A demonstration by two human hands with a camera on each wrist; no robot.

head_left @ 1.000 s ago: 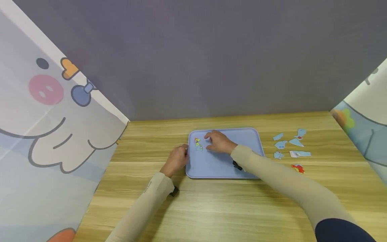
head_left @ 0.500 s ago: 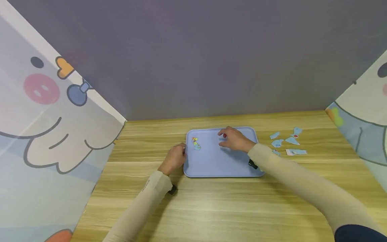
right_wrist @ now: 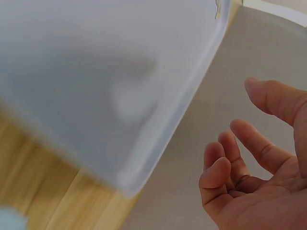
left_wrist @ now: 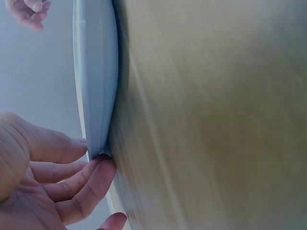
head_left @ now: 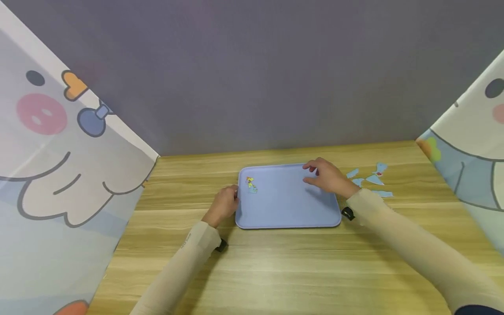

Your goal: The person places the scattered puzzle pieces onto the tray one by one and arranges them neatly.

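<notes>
A light blue rectangular tray [head_left: 285,212] lies on the wooden table. My left hand [head_left: 225,202] pinches its left rim; in the left wrist view the thumb is on one side of the rim [left_wrist: 98,96] and the fingertips curl under the other. Toward the upper left of the tray sits a small joined cluster of yellow-and-blue picture pieces [head_left: 251,185]. My right hand [head_left: 330,177] hovers over the tray's right end, fingers loosely bent. In the right wrist view, thumb and fingers stand apart with nothing between them.
Several loose light blue picture pieces [head_left: 375,180] lie on the table [head_left: 283,262] right of the tray, some partly hidden behind the right hand and sleeve. A grey wall [head_left: 283,87] rises behind the table, with cartoon-printed panels [head_left: 51,166] at both sides.
My right hand has moved right across the tray, away from the picture cluster toward the loose pieces. My left hand keeps its place at the left rim. The head view has shifted slightly.
</notes>
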